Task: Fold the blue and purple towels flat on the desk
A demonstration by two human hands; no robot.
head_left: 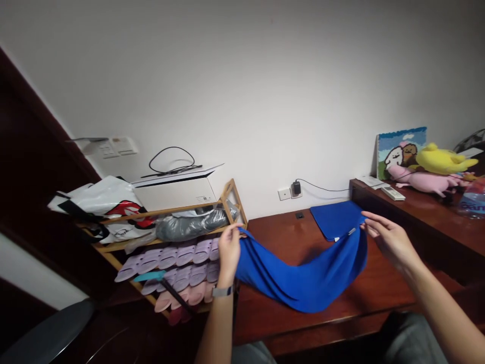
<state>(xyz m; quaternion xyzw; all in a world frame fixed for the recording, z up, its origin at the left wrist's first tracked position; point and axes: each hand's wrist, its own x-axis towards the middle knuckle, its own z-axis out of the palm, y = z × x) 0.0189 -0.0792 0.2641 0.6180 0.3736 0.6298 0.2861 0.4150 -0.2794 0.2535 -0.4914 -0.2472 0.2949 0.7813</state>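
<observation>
A blue cloth (pixel 303 283) hangs in a sagging curve between my two hands, above a dark reddish wooden table. My left hand (pixel 229 248), with a band on its wrist, pinches the cloth's left end. At the right end, my right hand (pixel 384 232) grips it between thumb and fingers. A small pale tag shows on the cloth's edge near my right hand. Behind the cloth, a folded blue cloth (pixel 331 217) lies flat on the table; a white tag sticks out at its front edge.
Left of the wooden table (pixel 265 237) stands a shoe rack (pixel 189 242) with several purple and pink slippers, a bag (pixel 113 202) and a white box (pixel 174 194). On the raised ledge at right are plush toys (pixel 424 179), a remote (pixel 393 193) and a bottle (pixel 473 202). A plug (pixel 297 188) sits in the wall.
</observation>
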